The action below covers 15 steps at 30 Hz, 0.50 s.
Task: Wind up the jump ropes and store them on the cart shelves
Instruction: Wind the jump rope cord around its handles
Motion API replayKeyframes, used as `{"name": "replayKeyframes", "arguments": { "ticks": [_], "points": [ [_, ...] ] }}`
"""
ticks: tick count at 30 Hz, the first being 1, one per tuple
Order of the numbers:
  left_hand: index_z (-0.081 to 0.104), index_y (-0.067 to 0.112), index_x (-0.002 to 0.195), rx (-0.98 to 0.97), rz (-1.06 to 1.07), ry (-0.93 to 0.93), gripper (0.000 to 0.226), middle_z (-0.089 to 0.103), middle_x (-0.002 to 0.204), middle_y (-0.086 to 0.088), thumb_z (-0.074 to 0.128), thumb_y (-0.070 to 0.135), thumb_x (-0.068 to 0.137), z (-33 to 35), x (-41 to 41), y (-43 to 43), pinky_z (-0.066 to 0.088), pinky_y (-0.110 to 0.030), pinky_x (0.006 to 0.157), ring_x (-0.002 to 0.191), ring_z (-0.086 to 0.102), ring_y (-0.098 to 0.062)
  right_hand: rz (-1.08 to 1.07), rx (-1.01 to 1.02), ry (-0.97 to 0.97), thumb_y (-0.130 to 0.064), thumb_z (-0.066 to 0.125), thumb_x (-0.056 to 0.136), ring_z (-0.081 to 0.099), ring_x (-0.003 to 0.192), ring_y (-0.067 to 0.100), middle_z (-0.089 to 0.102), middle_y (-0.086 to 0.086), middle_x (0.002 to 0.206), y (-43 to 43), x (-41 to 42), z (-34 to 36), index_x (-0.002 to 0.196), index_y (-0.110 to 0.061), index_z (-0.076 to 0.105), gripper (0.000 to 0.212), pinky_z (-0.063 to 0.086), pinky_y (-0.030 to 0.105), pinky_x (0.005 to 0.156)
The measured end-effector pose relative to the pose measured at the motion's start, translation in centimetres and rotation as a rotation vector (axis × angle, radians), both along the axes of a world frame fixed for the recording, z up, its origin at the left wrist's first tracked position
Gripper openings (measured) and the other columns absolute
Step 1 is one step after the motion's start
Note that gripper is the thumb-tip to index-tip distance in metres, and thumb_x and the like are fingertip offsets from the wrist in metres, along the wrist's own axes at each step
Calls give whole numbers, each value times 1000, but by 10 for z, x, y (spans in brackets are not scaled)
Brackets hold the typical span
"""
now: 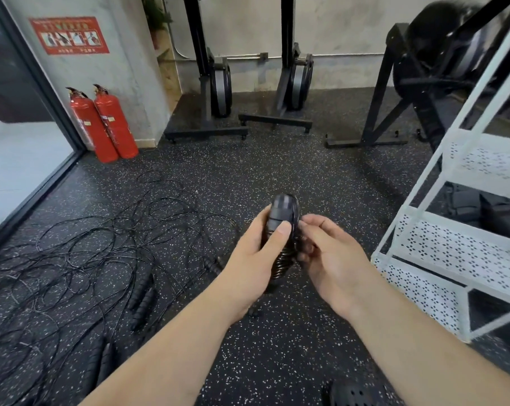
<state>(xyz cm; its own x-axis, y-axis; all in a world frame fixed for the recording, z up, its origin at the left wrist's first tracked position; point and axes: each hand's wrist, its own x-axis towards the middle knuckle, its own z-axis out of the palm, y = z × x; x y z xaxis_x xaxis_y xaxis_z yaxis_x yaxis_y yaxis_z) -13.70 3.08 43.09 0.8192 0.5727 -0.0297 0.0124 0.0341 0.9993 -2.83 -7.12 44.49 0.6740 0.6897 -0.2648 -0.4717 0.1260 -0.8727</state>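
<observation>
- Head view: the left hand (256, 253) holds a wound jump rope (283, 212) upright in front of the body, above the floor (277, 171). Its grip is curled round the bundle, with the thumb laid across the front and the fingers hidden behind.
- The right hand (327, 253) is at the bundle's right side. Its grip is closed in, thumb and curled fingers pinching the bundle's edge; the blur hides which strand they pinch.
- The bundle's top is motion-blurred. Below the thumb, tight black coils show between the two hands.
- The loose jump ropes (101, 244) lie in a wide black tangle on the speckled rubber floor to the left, well apart from the hands. Several ribbed black handles (144, 300) lie among them.
- The white cart (453, 250) stands on the right, near the right hand. Its perforated shelves are stacked one above another.
- Two red fire extinguishers (104, 121) lean against the wall by the glass door, under a red sign (69, 35).
- Black exercise machines (215, 83) stand along the back wall.
- A dark perforated shoe (353, 395) shows at the bottom edge.
</observation>
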Motion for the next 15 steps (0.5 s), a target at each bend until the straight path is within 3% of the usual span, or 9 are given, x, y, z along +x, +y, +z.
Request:
{"name": "replayKeyframes", "arguments": {
  "ticks": [2, 5, 6, 8, 10, 13, 15],
  "points": [
    [45, 48, 156, 18, -28, 1, 45, 68, 135, 23, 50, 36, 113, 11, 6, -7, 47, -26, 108, 124, 63, 7, -66, -60, -196, -16, 62, 106, 61, 78, 14, 73, -1, 91, -8, -1, 2, 107, -21, 76, 15, 49, 30, 74],
    [30, 54, 160, 120, -127, 46, 54, 52, 139, 38, 38, 26, 115, 28, 14, -22, 40, -4, 94, 118, 51, 28, -191, -160, -477, -34, 49, 113, 70, 97, 6, 78, -14, 104, -31, -7, 13, 112, -38, 76, 27, 51, 28, 87],
    [25, 54, 162, 178, -134, 73, 58, 50, 146, 35, 38, 25, 113, 32, 18, -31, 38, -3, 97, 125, 47, 24, -206, -155, -499, -40, 45, 113, 70, 101, 1, 77, -17, 108, -39, -10, 16, 114, -40, 74, 29, 51, 28, 90],
    [19, 53, 165, 275, -122, 125, 69, 45, 159, 20, 47, 36, 104, 38, 25, -51, 36, -22, 116, 143, 44, 2, -198, -137, -507, -48, 47, 110, 70, 110, 0, 76, -17, 116, -54, -14, 21, 123, -41, 69, 27, 52, 33, 99],
    [32, 57, 157, 350, -103, 137, 69, 50, 156, 14, 55, 46, 92, 44, 31, -70, 40, -40, 121, 141, 50, -6, -225, -145, -523, -52, 52, 107, 70, 113, 2, 75, -15, 120, -69, -12, 25, 130, -39, 66, 29, 54, 39, 105],
    [51, 70, 118, 434, -116, 96, 44, 61, 132, 17, 65, 33, 101, 54, 42, -97, 49, -37, 112, 118, 59, 4, -312, -165, -478, -49, 52, 108, 74, 104, 3, 78, -10, 113, -95, -2, 41, 125, -34, 69, 28, 58, 40, 101],
    [48, 72, 118, 452, -158, 65, 42, 64, 129, 23, 66, 37, 103, 65, 49, -115, 49, -28, 108, 118, 59, 9, -354, -160, -437, -50, 51, 109, 76, 101, 6, 80, -7, 109, -115, 6, 54, 121, -31, 72, 31, 60, 38, 95]
  ]
}}
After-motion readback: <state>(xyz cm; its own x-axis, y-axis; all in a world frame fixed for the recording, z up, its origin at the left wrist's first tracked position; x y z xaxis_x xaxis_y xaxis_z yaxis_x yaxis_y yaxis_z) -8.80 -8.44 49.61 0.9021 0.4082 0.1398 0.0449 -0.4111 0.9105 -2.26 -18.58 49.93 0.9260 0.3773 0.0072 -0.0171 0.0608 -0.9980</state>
